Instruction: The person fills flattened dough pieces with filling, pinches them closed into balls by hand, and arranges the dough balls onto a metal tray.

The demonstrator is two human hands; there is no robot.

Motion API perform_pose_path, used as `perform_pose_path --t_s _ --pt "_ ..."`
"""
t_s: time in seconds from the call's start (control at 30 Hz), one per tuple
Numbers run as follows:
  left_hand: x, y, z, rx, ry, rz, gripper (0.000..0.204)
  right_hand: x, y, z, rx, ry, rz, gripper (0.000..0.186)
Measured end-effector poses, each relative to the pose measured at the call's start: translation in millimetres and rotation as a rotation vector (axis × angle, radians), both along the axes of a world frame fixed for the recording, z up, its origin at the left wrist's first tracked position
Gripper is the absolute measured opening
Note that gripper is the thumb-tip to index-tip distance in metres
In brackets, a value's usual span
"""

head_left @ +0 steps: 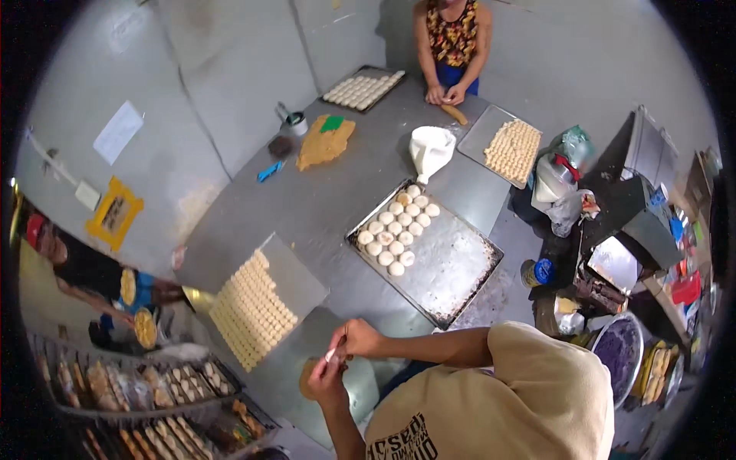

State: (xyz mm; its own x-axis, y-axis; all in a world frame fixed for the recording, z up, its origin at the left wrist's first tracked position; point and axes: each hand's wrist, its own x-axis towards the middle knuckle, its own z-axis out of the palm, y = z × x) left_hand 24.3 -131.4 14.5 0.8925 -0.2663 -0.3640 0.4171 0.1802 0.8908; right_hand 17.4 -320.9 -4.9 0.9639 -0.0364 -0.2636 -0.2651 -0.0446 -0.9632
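Observation:
My left hand [328, 381] and my right hand [357, 338] meet over the near edge of the table, fingers closed around a small whitish piece of dough [330, 355]. Partly hidden behind my left hand is a tan lump [307, 380]. Just left of my hands, rows of small pale dough pieces [249, 310] cover most of a metal sheet [303, 295]. Beyond my right forearm lies a dark-rimmed baking tray [448, 276]. Round pale dough balls [395, 227] fill its left side, some with brownish tops.
A white bag [432, 150] stands behind the tray. Across the grey table [307, 207], a co-worker's hands [447, 96] touch a tan dough roll [454, 114]. Flattened tan dough [325, 144] lies at far left. Racks of bread [138, 387] stand lower left; a tub of purple mass [618, 349] stands right.

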Motion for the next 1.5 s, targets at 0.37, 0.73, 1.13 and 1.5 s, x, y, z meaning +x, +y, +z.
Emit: perform_pose_path --t_s 0.37,0.73,1.13,1.5 --pt "4 92 -34 0.187 0.139 0.299 0.023 39 44 -38 0.304 0.079 0.325 0.042" --pt "-18 169 -76 0.039 0.297 0.504 0.028 98 93 -127 -0.634 -0.537 0.748 0.082" --pt "27 121 -81 0.043 0.197 0.390 0.022 102 92 -149 -0.503 -0.472 0.718 0.052" --pt "31 111 -96 0.091 0.239 0.372 0.020 57 43 -142 0.134 0.238 0.183 0.032"
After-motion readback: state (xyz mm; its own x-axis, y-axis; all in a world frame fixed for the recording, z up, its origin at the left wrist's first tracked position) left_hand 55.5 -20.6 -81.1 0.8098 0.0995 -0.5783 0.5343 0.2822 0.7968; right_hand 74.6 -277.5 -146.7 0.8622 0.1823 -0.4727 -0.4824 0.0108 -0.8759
